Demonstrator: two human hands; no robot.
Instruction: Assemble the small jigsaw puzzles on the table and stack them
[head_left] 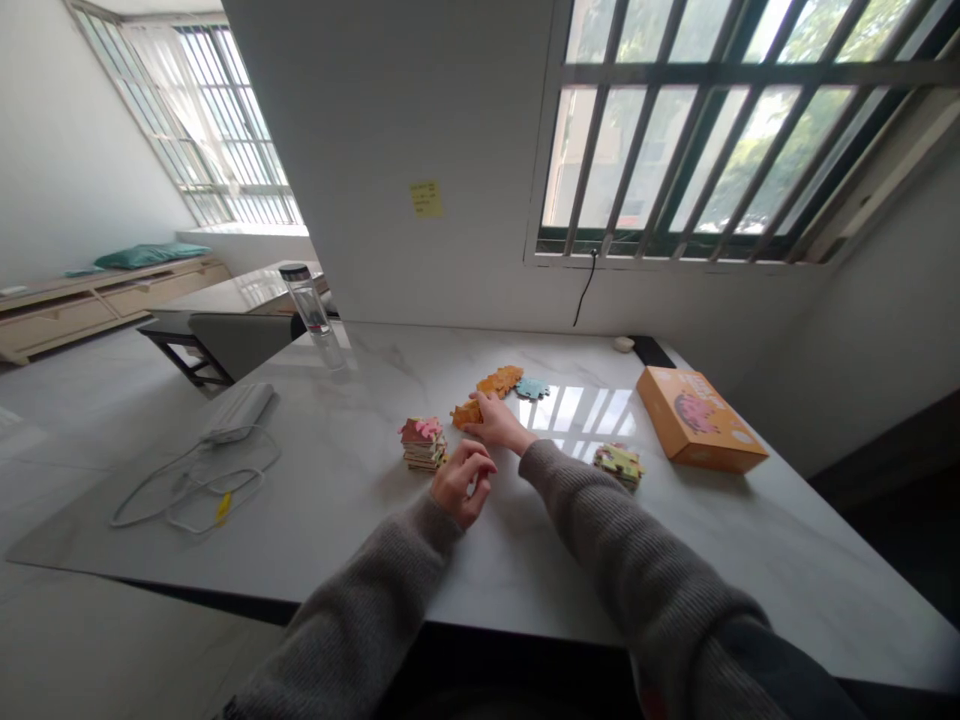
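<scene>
My right hand (497,422) reaches over the tabletop with its fingertips closed on an orange puzzle piece (466,414), at the near end of a row of orange puzzle pieces (501,381). Light blue puzzle pieces (532,389) lie just right of that row. Loosely curled, my left hand (463,482) rests below and left of the right one, with nothing visible in its fingers. Close beside it on the left stands a stack of puzzle pieces (424,446), a pink one on top. A lower stack of greenish-yellow puzzle pieces (619,465) sits right of my right forearm.
An orange box (701,418) with a pink picture lies on the right of the white marbled table (337,520). At the left are a white power strip (238,412) and its looped cable (196,490). A clear bottle (306,298) stands at the far left corner.
</scene>
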